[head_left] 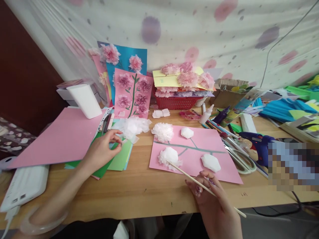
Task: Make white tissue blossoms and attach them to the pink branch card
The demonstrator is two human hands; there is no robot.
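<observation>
My right hand [214, 199] grips a thin wooden stick [194, 180], held slantwise. Its far tip touches a white tissue-paper flower [168, 155] on the lower left of a pink sheet [189, 167]. That sheet has a painted green branch, a fuller ruffled white flower [163, 131] at upper left, and two flatter white tissue pads [187, 132] at upper and lower right. My left hand [106, 147] is beside a heap of white tissue paper [133, 127], thumb and fingertips drawn together; a small pale scrap of tissue shows at the fingertips.
Green paper sheets [119, 159] lie under my left hand. Behind stand finished flower pictures [134, 94] and a red basket [171, 103]. A glue bottle [206, 114], scissors [240, 161] and a blue glue gun [258, 142] are at right. A large pink board [62, 139] lies left.
</observation>
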